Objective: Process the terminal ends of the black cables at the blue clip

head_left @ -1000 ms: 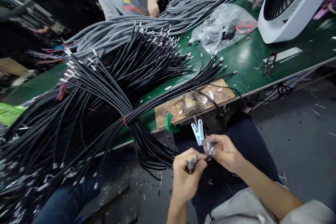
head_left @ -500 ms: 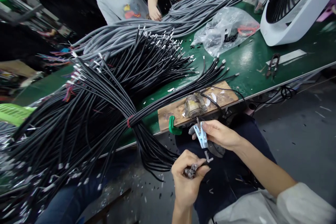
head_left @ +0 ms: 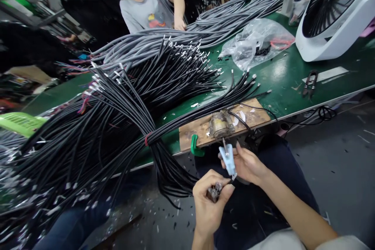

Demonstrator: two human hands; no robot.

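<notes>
My left hand (head_left: pixel 209 201) is closed around the black cables (head_left: pixel 181 181), whose stripped, silvery ends bunch inside the fist. Between its thumb and forefinger one cable end points up to the jaws of a light blue clothespin (head_left: pixel 229 160), and its pale wires meet them. The clothespin hangs on a thin metal shaft from a small motor (head_left: pixel 220 124). Beside the clothespin, my right hand (head_left: pixel 246 162) has its thumb lifted away and fingers apart, some partly hidden behind the clip.
The motor is fixed on a wooden board (head_left: pixel 190 136) at the bench edge, near a green clamp (head_left: pixel 195 146). Black cables (head_left: pixel 140 86) and grey cables (head_left: pixel 152 41) pile up leftwards. Snips (head_left: pixel 310 83), a plastic bag (head_left: pixel 252 43) and a fan (head_left: pixel 319 47) sit right. Another person (head_left: pixel 158 8) works opposite.
My right thumb has come off the clothespin and the fingers have spread. The cable end in my left hand now meets the clothespin's jaws; before, there was a gap. The view has shifted slightly.
</notes>
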